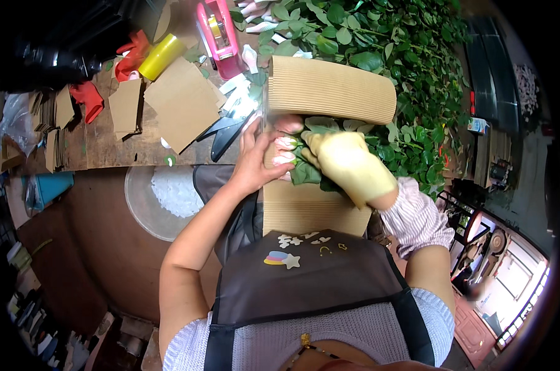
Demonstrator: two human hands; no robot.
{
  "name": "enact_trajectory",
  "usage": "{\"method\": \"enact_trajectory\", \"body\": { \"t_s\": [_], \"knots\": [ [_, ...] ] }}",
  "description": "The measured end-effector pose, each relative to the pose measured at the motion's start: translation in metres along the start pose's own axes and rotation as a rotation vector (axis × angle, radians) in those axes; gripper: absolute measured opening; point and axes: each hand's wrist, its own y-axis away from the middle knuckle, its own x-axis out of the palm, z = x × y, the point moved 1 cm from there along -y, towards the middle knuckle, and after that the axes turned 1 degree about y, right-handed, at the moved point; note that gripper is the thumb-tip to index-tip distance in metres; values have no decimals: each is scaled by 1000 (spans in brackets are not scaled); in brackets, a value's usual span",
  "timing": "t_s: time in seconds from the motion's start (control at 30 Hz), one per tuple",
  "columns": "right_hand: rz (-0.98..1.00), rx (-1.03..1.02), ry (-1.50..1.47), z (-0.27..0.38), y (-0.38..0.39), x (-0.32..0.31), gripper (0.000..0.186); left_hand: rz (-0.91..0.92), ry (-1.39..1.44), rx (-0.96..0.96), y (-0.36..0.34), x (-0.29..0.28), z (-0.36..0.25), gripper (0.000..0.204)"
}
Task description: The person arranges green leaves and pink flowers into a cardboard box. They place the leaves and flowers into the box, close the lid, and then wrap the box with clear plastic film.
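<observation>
Bare left hand point(255, 162) cupping pink rosebuds point(285, 148); gloved right hand point(349, 166) gripping leafy stems point(306, 173) over corrugated cardboard point(329, 89).

- Head-worn fisheye view, looking steeply down the wearer's apron point(311, 272) onto a wooden workbench point(107, 145), at arm's length.
- Both forearms enter from the lower edge; straight edges curve near the dark circular rim.
- One view only; nothing shared.

dark apron, yellow glove point(348, 164), striped sleeve cover point(416, 219)
</observation>
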Motion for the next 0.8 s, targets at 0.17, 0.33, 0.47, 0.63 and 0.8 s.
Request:
{"method": "enact_trajectory", "body": {
  "t_s": [0.17, 0.33, 0.47, 0.63, 0.8],
  "knots": [
    [-22, -39, -9, -7, -24, 27, 116, 26, -38, 41, -1, 1, 6, 83],
    [-38, -60, -22, -3, -18, 13, 107, 59, 72, -33, -3, 1, 8, 69],
    [-82, -38, 90, -1, -9, 20, 109, -53, 168, -170, -13, 10, 11, 45],
    [-337, 103, -74, -6, -2, 37, 41, -168, 185, -121, -10, 13, 1, 27],
    [-356, 79, -92, -13, -18, 36, 33, -177, 177, -90, -7, 14, 5, 45]
  ]
}}
